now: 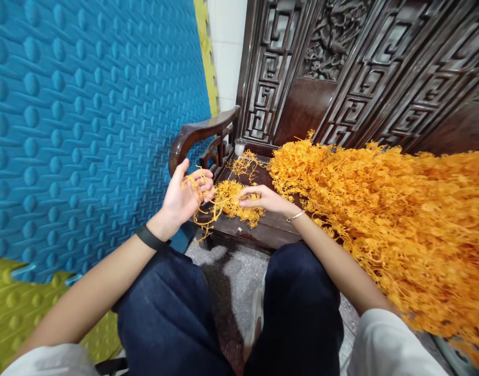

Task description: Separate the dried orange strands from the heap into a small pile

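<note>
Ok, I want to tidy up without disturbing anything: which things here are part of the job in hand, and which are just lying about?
In use:
- orange stems across the left hand, reaching toward the right hand
- small orange pile
- big orange heap
- wooden bench

Apparently just lying about:
- small white cup-like object
- blue foam mat

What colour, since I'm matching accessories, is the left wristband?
The wristband is black, best seen in the head view.

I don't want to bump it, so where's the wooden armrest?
In the head view, the armrest is on the left, just beyond your left hand, beside the blue mat.
</note>
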The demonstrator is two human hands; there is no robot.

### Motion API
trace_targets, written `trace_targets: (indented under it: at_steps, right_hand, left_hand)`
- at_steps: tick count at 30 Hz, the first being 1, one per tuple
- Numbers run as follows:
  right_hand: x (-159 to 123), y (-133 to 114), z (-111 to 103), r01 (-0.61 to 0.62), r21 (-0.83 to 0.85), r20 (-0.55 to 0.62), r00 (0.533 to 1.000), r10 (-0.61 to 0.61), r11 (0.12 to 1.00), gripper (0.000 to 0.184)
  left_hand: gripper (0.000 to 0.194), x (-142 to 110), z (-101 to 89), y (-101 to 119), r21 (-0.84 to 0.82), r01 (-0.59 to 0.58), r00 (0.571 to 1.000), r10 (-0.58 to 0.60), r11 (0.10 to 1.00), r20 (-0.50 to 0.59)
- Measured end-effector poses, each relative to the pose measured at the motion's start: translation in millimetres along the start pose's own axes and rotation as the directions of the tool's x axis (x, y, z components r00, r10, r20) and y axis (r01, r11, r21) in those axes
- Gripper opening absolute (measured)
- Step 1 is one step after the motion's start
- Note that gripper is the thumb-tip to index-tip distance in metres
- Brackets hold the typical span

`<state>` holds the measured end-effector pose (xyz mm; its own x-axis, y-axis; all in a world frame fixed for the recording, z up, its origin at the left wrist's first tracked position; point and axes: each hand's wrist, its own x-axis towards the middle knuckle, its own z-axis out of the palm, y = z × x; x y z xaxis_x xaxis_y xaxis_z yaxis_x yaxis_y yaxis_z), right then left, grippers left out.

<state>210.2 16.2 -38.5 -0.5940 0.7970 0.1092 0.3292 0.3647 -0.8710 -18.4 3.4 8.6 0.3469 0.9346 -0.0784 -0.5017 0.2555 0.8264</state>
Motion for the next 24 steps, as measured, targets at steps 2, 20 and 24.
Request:
trace_targets:
  at_steps: [2,20,24]
  right_hand:
    - [0.5,-0.6,-0.8,0.017,-0.019,-0.140,0.990,-0.019,1.000,0.024]
    - [-6.9,-33.1,17.5,0.321,-0.055,-0.531,0.793,-0.300,0.946,0.010]
    - [-10.3,-41.4,28.1,0.363,-0.255,-0.439,0.783,-0.441,0.896,0.009]
  left_hand:
    - [0.058,-0.2,-1.1,0.9,0.002,0.008,1.000,-0.008,1.000,0.009]
    - [0.086,0.5,-4.4,0.6,0.159,0.114,0.965,-0.148,0.981,0.217]
    - [0.056,6.3,-7.9,-2.1,0.272,0.177,0.966,-0.220,0.946,0.138]
